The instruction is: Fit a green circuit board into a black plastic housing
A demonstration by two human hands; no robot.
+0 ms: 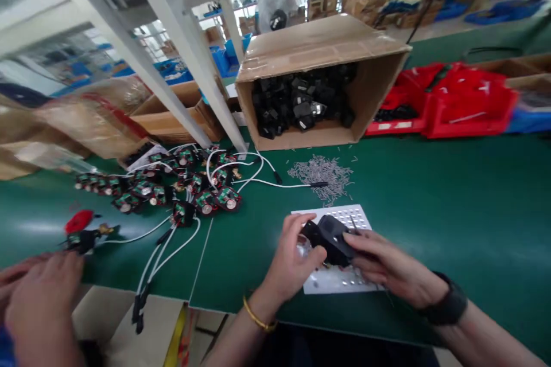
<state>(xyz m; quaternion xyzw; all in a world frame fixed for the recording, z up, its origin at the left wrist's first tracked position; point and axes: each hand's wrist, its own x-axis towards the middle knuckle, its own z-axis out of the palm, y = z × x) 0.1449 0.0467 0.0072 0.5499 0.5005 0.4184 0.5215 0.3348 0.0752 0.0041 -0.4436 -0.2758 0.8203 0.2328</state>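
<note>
A black plastic housing is held between both my hands, above a white perforated tray on the green bench. My left hand grips its left end, with thumb and fingers on either side. The fingers of my right hand close on its right side; a thin dark shaft beside them is too blurred to name. Just beyond the tray lies a loose pile of small screws. Parts inside the housing are mostly hidden by my fingers.
Green circuit assemblies with white cables lie to the left. A cardboard box of black parts stands behind the screws, with red bins at right. A co-worker's hands are at far left. White shelf posts rise at the back.
</note>
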